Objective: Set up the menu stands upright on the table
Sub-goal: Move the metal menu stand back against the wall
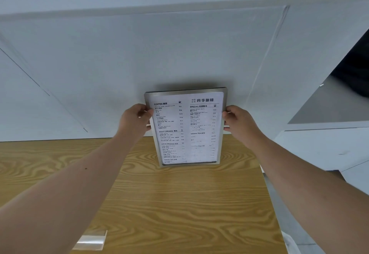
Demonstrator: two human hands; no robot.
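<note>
— Wood-grain table (179, 203), pale wall (139, 54) behind it. Where is the stand?

— I have the menu stand (185, 128) at the far edge of the table, close to the wall. It is upright, printed face toward me, headings legible: COFFEE, FRUIT DRINKS, COLD DRINKS, SPECIAL, GREEN TEA. Metal-coloured frame around a white sheet.

— Hands?

— Both on it. My left hand (134, 119) grips the frame's left edge, thumb on the front face near the top, fingers wrapped behind. My right hand (238, 121) grips the right edge at about the same height, thumb at the front rim, fingers behind. Both closed on the frame, arms stretched well forward.

— Is the bottom edge seated on the table?

— The lower edge sits low against the wood near the far edge, but I cannot tell from this angle whether it touches or hangs just above. The top leans slightly away from me, perhaps.

— Anything else on the table?

— A clear plastic piece (92, 240) lies at the near edge, left of centre, well apart from the stand. It looks like acrylic, with one folded lip catching light. To the right of the table, grey floor (319, 149).
</note>
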